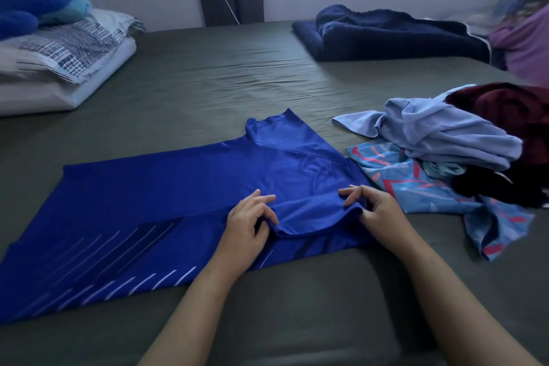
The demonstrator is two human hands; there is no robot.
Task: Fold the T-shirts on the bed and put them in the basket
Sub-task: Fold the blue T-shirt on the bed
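Two hands, left (249, 223) and right (375, 211), my grip pinching sleeve of blue T-shirt (166, 202) on bed (225, 80); first fold underway, pile (463, 140) unfolded, basket unseen.

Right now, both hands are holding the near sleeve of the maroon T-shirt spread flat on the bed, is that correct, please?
Not quite: the shirt spread flat is the blue T-shirt, not maroon. The head view shows the left hand and the right hand gripping its near sleeve on the bed.
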